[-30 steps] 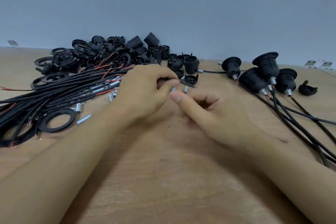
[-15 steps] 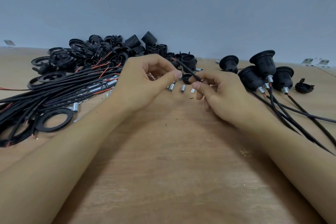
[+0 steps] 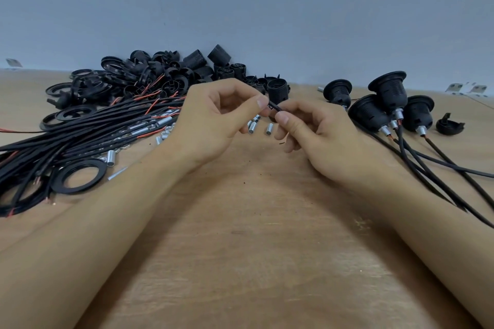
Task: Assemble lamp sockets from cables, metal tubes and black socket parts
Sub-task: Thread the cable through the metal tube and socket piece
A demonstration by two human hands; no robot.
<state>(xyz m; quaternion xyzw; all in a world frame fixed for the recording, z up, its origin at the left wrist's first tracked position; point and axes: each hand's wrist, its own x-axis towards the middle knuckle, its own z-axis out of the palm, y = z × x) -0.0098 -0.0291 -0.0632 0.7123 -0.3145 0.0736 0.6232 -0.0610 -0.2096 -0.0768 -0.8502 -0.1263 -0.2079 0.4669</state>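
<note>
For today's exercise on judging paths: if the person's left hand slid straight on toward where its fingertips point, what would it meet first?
The left hand points rightward, so it would most likely first meet the right hand, which pinches the same thin black cable end. Depth is hard to judge, but their fingertips look almost touching.

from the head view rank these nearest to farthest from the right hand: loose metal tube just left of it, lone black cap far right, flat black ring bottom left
From the right hand:
1. Loose metal tube, just to its left on the table.
2. Lone black cap, off to the right past the assembled sockets.
3. Flat black ring, far left, by the cable bundle.
</note>
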